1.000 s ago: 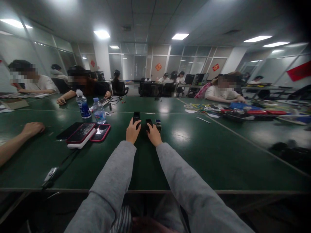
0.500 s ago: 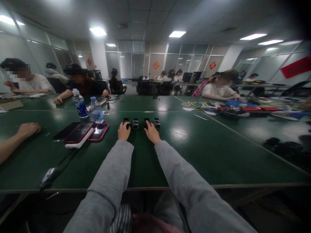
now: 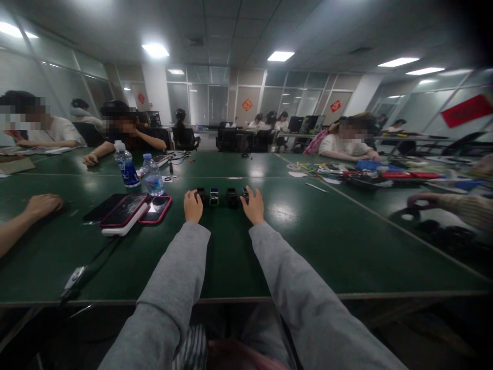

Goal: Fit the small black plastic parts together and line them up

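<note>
Open office, ceiling lights, other people seated around. Wide dark green surface (image 3: 316,241) carries everything. Red-cased phones (image 3: 133,209) and two clear water bottles (image 3: 138,172) left of centre. Row of four small black box-shaped devices (image 3: 222,197) mid-surface. Left hand (image 3: 193,206) loosely curled, fingertips touching leftmost device. Right hand (image 3: 253,206) half spread, fingers against rightmost device. Neither hand has anything lifted; grip cannot be told.
</note>
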`<act>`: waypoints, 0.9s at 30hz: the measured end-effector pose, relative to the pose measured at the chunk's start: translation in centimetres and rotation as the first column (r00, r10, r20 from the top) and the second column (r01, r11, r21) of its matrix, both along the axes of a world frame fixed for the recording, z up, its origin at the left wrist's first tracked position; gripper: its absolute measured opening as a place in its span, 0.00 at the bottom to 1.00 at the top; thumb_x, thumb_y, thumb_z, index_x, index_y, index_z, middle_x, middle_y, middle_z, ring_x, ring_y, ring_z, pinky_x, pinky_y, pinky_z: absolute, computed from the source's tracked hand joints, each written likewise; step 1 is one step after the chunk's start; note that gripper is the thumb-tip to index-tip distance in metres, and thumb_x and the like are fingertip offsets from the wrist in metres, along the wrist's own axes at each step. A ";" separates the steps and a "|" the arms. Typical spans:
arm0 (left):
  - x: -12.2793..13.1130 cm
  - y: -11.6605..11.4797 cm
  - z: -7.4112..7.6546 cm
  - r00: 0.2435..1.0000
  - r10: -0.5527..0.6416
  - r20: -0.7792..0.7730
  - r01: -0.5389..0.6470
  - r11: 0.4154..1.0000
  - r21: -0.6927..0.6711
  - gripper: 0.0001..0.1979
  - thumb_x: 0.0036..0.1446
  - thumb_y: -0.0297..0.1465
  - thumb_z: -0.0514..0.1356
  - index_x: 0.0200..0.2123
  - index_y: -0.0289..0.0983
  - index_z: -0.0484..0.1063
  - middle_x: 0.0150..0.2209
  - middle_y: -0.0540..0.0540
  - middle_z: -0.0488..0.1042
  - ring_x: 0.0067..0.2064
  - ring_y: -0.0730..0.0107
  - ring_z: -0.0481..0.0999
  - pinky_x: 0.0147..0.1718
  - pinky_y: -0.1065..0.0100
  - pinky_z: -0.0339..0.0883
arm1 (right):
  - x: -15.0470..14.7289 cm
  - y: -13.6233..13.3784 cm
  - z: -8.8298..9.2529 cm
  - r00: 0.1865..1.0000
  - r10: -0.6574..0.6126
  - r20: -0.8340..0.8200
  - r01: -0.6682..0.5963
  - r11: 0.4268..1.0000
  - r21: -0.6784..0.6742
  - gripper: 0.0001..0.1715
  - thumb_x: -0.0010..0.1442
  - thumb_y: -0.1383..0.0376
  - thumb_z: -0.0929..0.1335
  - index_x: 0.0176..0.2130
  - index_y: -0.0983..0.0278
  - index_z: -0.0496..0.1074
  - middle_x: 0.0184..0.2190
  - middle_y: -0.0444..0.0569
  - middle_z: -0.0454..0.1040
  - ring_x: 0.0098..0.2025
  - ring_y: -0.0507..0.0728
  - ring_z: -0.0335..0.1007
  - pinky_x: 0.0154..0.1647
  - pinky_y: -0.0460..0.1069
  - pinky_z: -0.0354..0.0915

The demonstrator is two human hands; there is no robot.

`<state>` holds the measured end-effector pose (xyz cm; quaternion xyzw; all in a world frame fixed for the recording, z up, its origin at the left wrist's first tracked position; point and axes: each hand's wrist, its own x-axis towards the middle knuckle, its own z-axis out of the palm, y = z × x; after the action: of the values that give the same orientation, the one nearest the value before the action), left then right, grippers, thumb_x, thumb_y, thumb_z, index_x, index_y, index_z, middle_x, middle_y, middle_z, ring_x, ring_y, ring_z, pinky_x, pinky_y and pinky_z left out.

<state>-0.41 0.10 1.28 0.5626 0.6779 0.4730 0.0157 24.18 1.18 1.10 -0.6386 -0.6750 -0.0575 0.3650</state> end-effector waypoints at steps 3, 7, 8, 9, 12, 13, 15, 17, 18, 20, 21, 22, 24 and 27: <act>-0.5 0.2 -0.2 0.999 0.024 0.026 -0.024 1.000 0.000 0.17 0.65 0.31 0.47 0.52 0.36 0.68 0.55 0.37 0.69 0.59 0.60 0.67 0.58 0.58 0.61 | 0.7 0.7 -0.9 0.998 0.047 -0.041 -0.051 0.993 -0.106 0.34 0.65 0.56 0.62 0.66 0.62 0.55 0.61 0.60 0.57 0.62 0.63 0.56 0.58 0.58 0.60; -0.7 0.2 -0.1 0.998 0.045 0.036 -0.044 0.998 -0.036 0.16 0.65 0.31 0.48 0.52 0.37 0.68 0.54 0.38 0.70 0.57 0.59 0.69 0.56 0.58 0.63 | 0.8 1.2 -1.3 0.995 0.060 -0.081 -0.071 0.987 -0.147 0.35 0.62 0.62 0.64 0.66 0.64 0.55 0.58 0.59 0.61 0.57 0.61 0.63 0.56 0.54 0.62; -0.7 0.2 -0.1 0.998 0.048 0.036 -0.046 0.998 -0.042 0.16 0.65 0.31 0.48 0.52 0.37 0.68 0.54 0.38 0.70 0.57 0.59 0.69 0.56 0.58 0.63 | 0.8 1.3 -1.3 0.995 0.047 -0.090 -0.060 0.987 -0.151 0.35 0.62 0.64 0.63 0.66 0.65 0.55 0.57 0.60 0.62 0.56 0.61 0.64 0.56 0.54 0.63; -0.7 0.2 -0.1 0.998 0.049 0.035 -0.047 0.998 -0.046 0.16 0.65 0.31 0.48 0.52 0.37 0.68 0.53 0.38 0.70 0.57 0.59 0.69 0.55 0.58 0.63 | 0.8 1.3 -1.3 0.995 0.031 -0.098 -0.046 0.987 -0.156 0.34 0.62 0.65 0.63 0.66 0.66 0.54 0.56 0.60 0.63 0.55 0.61 0.65 0.56 0.54 0.63; -0.7 0.1 0.0 0.999 0.045 0.029 -0.044 0.997 -0.058 0.16 0.65 0.31 0.49 0.52 0.37 0.68 0.53 0.38 0.71 0.57 0.58 0.69 0.55 0.57 0.63 | 0.9 1.2 -1.2 0.992 0.000 -0.123 -0.021 0.986 -0.168 0.34 0.62 0.65 0.64 0.65 0.65 0.55 0.54 0.59 0.66 0.54 0.61 0.66 0.54 0.55 0.64; -0.7 0.0 0.0 0.999 0.041 0.028 -0.039 0.997 -0.065 0.16 0.65 0.31 0.49 0.51 0.37 0.68 0.53 0.37 0.71 0.56 0.58 0.69 0.54 0.57 0.63 | 1.0 1.2 -1.1 0.991 0.000 -0.132 -0.022 0.986 -0.167 0.34 0.61 0.64 0.64 0.64 0.65 0.56 0.53 0.59 0.67 0.53 0.61 0.67 0.54 0.55 0.64; -0.7 -0.1 0.0 0.999 0.028 0.029 -0.026 0.996 -0.080 0.16 0.65 0.32 0.49 0.52 0.37 0.68 0.53 0.37 0.71 0.56 0.58 0.70 0.54 0.57 0.64 | 1.2 1.0 -1.0 0.989 0.011 -0.150 -0.034 0.987 -0.154 0.33 0.60 0.65 0.65 0.63 0.63 0.58 0.52 0.57 0.68 0.52 0.61 0.68 0.53 0.55 0.65; -0.8 -0.2 0.0 0.999 0.028 0.030 -0.025 0.996 -0.089 0.16 0.65 0.32 0.49 0.52 0.37 0.68 0.53 0.37 0.71 0.56 0.58 0.70 0.54 0.58 0.64 | 2.0 0.8 -0.8 0.986 0.051 -0.156 -0.073 0.988 -0.138 0.32 0.59 0.66 0.65 0.61 0.62 0.60 0.52 0.55 0.70 0.51 0.60 0.69 0.52 0.55 0.66; -0.8 -0.2 0.0 0.999 0.032 0.028 -0.030 0.996 -0.089 0.16 0.65 0.32 0.49 0.52 0.37 0.68 0.53 0.37 0.71 0.55 0.58 0.70 0.54 0.58 0.64 | 2.7 0.6 -0.7 0.985 0.084 -0.153 -0.105 0.985 -0.134 0.31 0.58 0.67 0.66 0.60 0.62 0.61 0.52 0.54 0.71 0.51 0.59 0.69 0.52 0.55 0.66; -0.9 -0.2 0.0 0.999 0.044 0.025 -0.042 0.995 -0.089 0.16 0.65 0.32 0.49 0.52 0.37 0.68 0.52 0.37 0.71 0.55 0.58 0.70 0.54 0.58 0.64 | 5.1 -0.3 -0.4 0.975 0.165 -0.146 -0.185 0.974 -0.134 0.31 0.56 0.66 0.66 0.59 0.62 0.62 0.51 0.53 0.72 0.51 0.59 0.70 0.53 0.55 0.66; -0.9 -0.2 -0.1 0.999 0.048 0.023 -0.045 0.995 -0.089 0.16 0.65 0.32 0.49 0.52 0.37 0.68 0.52 0.37 0.71 0.55 0.58 0.70 0.54 0.58 0.64 | 6.8 -1.0 -0.3 0.968 0.206 -0.144 -0.226 0.964 -0.140 0.31 0.56 0.65 0.67 0.59 0.61 0.63 0.51 0.53 0.72 0.51 0.59 0.71 0.53 0.55 0.66; -0.9 -0.1 -0.2 0.999 0.048 0.020 -0.046 0.995 -0.090 0.16 0.65 0.32 0.49 0.52 0.37 0.68 0.52 0.37 0.71 0.55 0.58 0.70 0.53 0.58 0.64 | 8.8 -1.9 -0.2 0.960 0.238 -0.146 -0.259 0.954 -0.150 0.31 0.55 0.63 0.67 0.58 0.61 0.63 0.50 0.53 0.73 0.50 0.60 0.71 0.53 0.56 0.67; -0.9 -0.1 -0.3 0.999 0.049 0.016 -0.047 0.994 -0.094 0.16 0.65 0.32 0.49 0.52 0.37 0.68 0.51 0.37 0.71 0.55 0.58 0.70 0.53 0.58 0.64 | 13.9 -4.5 -0.3 0.952 0.264 -0.158 -0.290 0.940 -0.178 0.33 0.54 0.57 0.68 0.58 0.60 0.64 0.50 0.53 0.74 0.49 0.61 0.72 0.52 0.58 0.68; -0.8 0.0 -0.6 0.999 0.044 0.013 -0.042 0.995 -0.089 0.15 0.65 0.32 0.50 0.52 0.37 0.68 0.52 0.38 0.71 0.55 0.57 0.70 0.53 0.58 0.64 | 23.0 -9.8 -1.5 0.962 0.202 -0.182 -0.236 0.953 -0.191 0.39 0.50 0.47 0.69 0.59 0.56 0.65 0.50 0.56 0.73 0.48 0.66 0.73 0.50 0.63 0.68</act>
<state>-1.22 0.08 0.71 0.5431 0.7101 0.4467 0.0356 47.16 -8.57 -0.39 -0.5973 -0.7125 0.1067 0.3523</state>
